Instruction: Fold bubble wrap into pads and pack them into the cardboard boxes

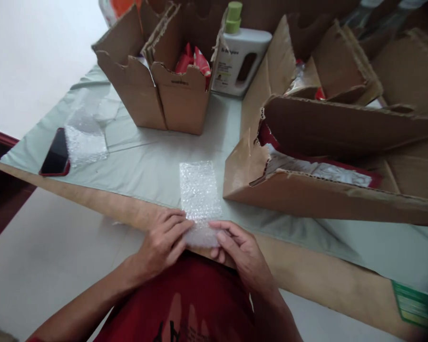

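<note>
A strip of clear bubble wrap [199, 190] lies lengthwise on the pale green sheet [146, 166] at the table's near edge. My left hand [164, 242] and my right hand [240, 249] both pinch its near end, which is rolled or folded into a small bundle between my fingers. Whether anything is inside the bundle is hidden. Both hands rest at the table edge, above my red shirt.
Another bubble wrap piece [84, 137] lies at left beside a dark phone in a red case [55, 154]. Two open cardboard boxes [157, 71] stand behind, one holding red packets. A white bottle with a green cap [240, 52] stands behind. A big torn carton [324, 156] fills the right.
</note>
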Action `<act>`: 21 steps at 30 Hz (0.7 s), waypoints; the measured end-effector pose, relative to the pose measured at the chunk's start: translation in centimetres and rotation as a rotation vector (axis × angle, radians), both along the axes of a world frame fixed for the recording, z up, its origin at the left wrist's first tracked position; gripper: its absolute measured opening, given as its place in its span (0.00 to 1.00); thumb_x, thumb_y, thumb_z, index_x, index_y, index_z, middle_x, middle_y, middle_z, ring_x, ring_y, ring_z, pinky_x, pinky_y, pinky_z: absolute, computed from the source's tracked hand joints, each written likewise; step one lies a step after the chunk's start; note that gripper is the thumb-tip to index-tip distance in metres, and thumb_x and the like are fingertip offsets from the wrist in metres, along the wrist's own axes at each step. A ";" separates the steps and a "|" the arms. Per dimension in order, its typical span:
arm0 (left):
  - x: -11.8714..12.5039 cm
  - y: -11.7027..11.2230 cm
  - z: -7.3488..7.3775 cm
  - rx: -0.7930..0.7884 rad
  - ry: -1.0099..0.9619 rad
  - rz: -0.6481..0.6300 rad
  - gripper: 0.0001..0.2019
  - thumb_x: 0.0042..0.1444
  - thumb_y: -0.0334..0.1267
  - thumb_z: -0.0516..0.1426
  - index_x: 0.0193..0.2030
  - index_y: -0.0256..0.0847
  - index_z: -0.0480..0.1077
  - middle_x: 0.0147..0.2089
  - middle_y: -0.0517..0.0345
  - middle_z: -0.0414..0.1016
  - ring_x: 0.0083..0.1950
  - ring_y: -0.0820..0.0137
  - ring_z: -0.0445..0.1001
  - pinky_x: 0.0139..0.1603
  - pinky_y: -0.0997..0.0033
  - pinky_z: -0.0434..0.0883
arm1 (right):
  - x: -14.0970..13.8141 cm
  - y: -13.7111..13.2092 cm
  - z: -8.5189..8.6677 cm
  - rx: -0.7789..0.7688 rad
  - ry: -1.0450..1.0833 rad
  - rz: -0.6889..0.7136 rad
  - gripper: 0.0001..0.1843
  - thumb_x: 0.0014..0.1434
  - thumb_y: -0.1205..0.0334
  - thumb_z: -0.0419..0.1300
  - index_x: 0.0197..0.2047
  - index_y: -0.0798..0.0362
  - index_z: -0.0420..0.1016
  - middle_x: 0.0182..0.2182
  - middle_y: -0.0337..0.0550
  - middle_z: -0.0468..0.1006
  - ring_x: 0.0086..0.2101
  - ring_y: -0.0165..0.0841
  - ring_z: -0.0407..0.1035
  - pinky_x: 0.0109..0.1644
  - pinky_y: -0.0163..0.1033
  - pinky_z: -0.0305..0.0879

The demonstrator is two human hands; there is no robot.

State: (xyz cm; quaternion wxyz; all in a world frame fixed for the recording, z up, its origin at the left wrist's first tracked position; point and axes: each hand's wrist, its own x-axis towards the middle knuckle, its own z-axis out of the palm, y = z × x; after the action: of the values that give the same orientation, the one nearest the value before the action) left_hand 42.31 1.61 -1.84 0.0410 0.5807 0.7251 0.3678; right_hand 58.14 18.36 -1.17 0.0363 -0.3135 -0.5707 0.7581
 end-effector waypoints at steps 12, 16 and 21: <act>-0.7 2.7 -0.9 -0.101 -0.082 0.355 0.25 0.65 0.34 0.56 0.69 0.43 0.63 0.36 0.59 0.76 0.39 0.66 0.73 0.47 0.61 0.72 | -1.1 1.3 0.6 1.317 0.232 0.204 0.17 0.68 0.71 0.56 0.56 0.49 0.79 0.52 0.50 0.82 0.53 0.43 0.75 0.55 0.50 0.74; -0.6 2.7 -0.9 -0.080 -0.021 0.343 0.27 0.65 0.31 0.55 0.70 0.43 0.61 0.36 0.58 0.75 0.39 0.64 0.72 0.49 0.59 0.72 | -2.9 2.1 -0.5 1.526 0.140 0.411 0.19 0.65 0.74 0.56 0.55 0.51 0.79 0.59 0.53 0.79 0.62 0.48 0.68 0.55 0.54 0.71; -0.2 1.0 -0.1 0.020 0.013 0.264 0.29 0.62 0.37 0.61 0.69 0.42 0.62 0.61 0.42 0.71 0.61 0.54 0.71 0.61 0.51 0.72 | -3.3 2.5 -0.3 1.503 0.227 0.418 0.18 0.67 0.75 0.54 0.53 0.51 0.80 0.52 0.50 0.83 0.55 0.43 0.73 0.56 0.51 0.68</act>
State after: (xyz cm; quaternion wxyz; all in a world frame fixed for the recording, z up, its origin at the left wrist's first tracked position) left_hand 42.14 2.63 -1.96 -0.0183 0.4830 0.7918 0.3734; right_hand 54.86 20.86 -1.50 0.1533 -0.0119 -0.9701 0.1876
